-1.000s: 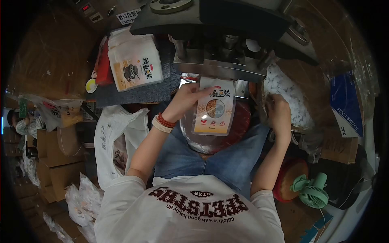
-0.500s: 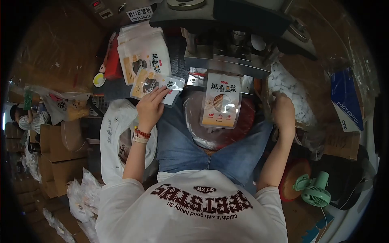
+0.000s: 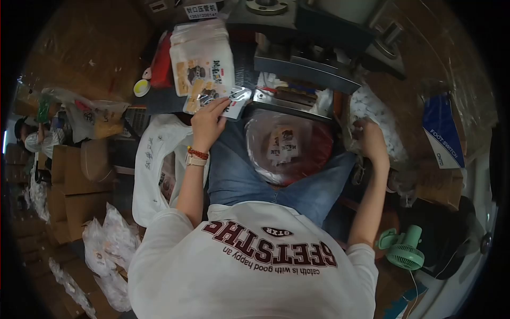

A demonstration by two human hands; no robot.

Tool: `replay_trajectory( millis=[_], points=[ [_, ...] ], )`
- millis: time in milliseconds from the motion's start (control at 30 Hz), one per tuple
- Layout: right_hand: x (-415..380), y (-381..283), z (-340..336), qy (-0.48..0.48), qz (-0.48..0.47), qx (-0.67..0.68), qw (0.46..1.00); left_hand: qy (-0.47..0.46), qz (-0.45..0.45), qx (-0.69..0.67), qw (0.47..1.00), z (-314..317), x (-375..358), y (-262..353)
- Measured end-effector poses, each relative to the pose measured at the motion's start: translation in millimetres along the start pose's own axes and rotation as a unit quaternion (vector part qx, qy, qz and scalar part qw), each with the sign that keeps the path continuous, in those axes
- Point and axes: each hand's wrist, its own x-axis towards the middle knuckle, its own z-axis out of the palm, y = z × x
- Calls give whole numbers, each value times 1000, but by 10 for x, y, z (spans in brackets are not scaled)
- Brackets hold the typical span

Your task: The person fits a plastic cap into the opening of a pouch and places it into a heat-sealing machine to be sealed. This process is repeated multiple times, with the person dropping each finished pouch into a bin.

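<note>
My left hand (image 3: 209,126) has its fingers laid across a printed flat pouch (image 3: 202,95) with a clear, shiny end. This pouch overlaps the near end of a stack of similar pouches (image 3: 201,50). On the right, my right hand (image 3: 373,141) is at the near side of an open bag of small white plastic pieces (image 3: 374,109). Its fingers are curled, and what they hold, if anything, is hidden. Between the hands is the metal jaw of a sealing machine (image 3: 289,101). Below it, a red basin lined with clear plastic (image 3: 319,154) sits between my legs, with printed pouches (image 3: 287,142) inside.
A white sack (image 3: 146,175) stands left of my legs. A green fan (image 3: 406,255) and a blue foot-switch box (image 3: 442,130) are on the right. Cardboard boxes (image 3: 85,204) and clear bags (image 3: 109,244) fill the left, where another person (image 3: 45,141) is visible.
The pouch that hung at the machine jaw is gone from there, and printed pouches now show in the basin. My right hand stays at the bag. The whole view has shifted slightly.
</note>
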Motion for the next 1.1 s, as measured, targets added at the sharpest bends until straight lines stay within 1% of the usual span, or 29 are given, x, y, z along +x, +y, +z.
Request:
replay_trajectory(
  millis=[33, 100, 133, 200, 233, 267, 300, 333, 400, 433, 500, 533, 600, 633, 667, 700, 767, 833, 867, 933, 967, 1000, 1067, 1100],
  points=[
    [10, 16, 28, 0, 9, -7, 1000, -1, 1, 2, 1000, 0, -7, -4],
    [18, 1, 75, 74, -5, 93, 993, 0, 8, 0, 1000, 16, -12, -1],
    [9, -14, 63, 79, -2, 94, 992, 11, 10, 4, 1000, 13, -12, -10],
    [40, -57, 25, 25, 78, 141, 987, 26, 16, 11, 999, -11, -3, -7],
    [34, -98, 30, 28, 79, 141, 987, 40, -41, -35, 998, -9, -32, 29],
    [21, -145, 34, 76, 0, 141, 987, 53, -98, -82, 990, 3, -63, 80],
    [21, -165, 28, 124, -79, 139, 979, 84, -81, -95, 989, -49, -56, 173],
    [22, -156, 7, 124, -76, 136, 980, 82, -80, -98, 989, -101, -62, 286],
    [18, -146, -45, 70, -73, 65, 993, 84, -119, -193, 970, -193, -95, 515],
    [18, -119, -56, 64, -72, 65, 993, 81, -123, -194, 970, -216, -112, 605],
    [4, -92, -90, 90, -89, 7, 992, 51, -94, -246, 963, -261, -159, 771],
    [-39, -118, -115, 82, -88, 9, 993, 39, -88, -259, 961, -296, -168, 859],
    [-148, -250, -188, 182, 9, 51, 982, 19, -97, -277, 956, -353, -183, 966],
    [-214, -358, -183, 179, 10, 50, 983, 2, -99, -295, 950, -373, -183, 1006],
    [-290, -509, -162, 180, 57, 266, 945, 0, -98, -297, 950, -390, -178, 1035],
    [-357, -668, -128, 176, 102, 469, 860, -9, -92, -295, 951, -403, -168, 1057],
    [-431, -1013, -30, 75, 72, 617, 780, -22, -82, -295, 952, -377, -133, 1062],
    [-499, -1115, 161, -10, 28, 681, 732, 7, -6, -256, 967, -334, -105, 1052],
    [-524, -1176, 200, -10, 28, 681, 731, 6, -6, -256, 967, -341, -92, 1062],
    [-540, -1293, 248, -23, -13, 739, 674, 5, 21, -224, 974, -380, -62, 1081],
    [-538, -1312, 251, -28, -20, 715, 698, 3, 21, -224, 974, -366, -46, 1069],
    [-504, -1320, 373, -29, -15, 716, 697, 2, 18, -229, 973, -350, -40, 1056],
    [-363, -1310, 978, -48, 35, 729, 682, -4, 6, -233, 973, -352, -89, 1038],
    [-354, -1344, 1455, -130, 113, 784, 596, 8, -35, -249, 968, -367, -115, 1022]
  ],
)
